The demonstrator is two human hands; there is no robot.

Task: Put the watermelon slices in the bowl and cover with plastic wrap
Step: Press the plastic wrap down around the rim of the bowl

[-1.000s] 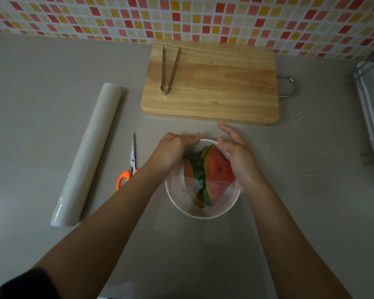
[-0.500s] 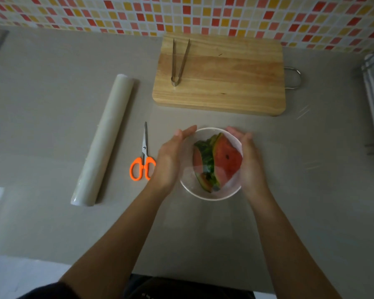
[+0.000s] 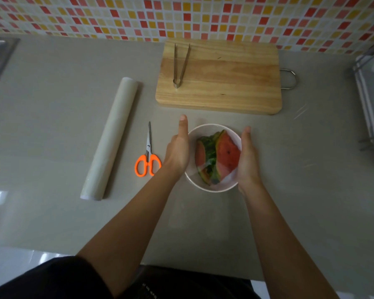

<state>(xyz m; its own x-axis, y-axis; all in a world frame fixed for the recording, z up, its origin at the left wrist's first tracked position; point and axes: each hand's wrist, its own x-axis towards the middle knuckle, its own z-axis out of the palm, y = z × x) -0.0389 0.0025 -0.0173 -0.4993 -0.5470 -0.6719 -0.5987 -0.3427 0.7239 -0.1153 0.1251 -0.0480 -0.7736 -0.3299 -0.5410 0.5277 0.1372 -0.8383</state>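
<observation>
Grey counter (image 3: 52, 126) under mosaic-tiled wall (image 3: 117, 16); both hands flat-palmed, cupping bowl (image 3: 212, 128).

Small pale lettering runs along the person's dark clothing (image 3: 149, 293) at the bottom edge, too blurred to read.

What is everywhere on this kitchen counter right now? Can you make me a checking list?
Surface: grey counter, dry-looking.
Job's things: watermelon slices in white bowl, clear film seems to lie over them; plastic wrap roll lying left.
Clutter: orange scissors closed; tongs on cutting board.
Grippers: left hand and right hand flat against the bowl's sides.
Cables: nothing seen.
Surroundings: tiled wall; wire rack at right.
</observation>
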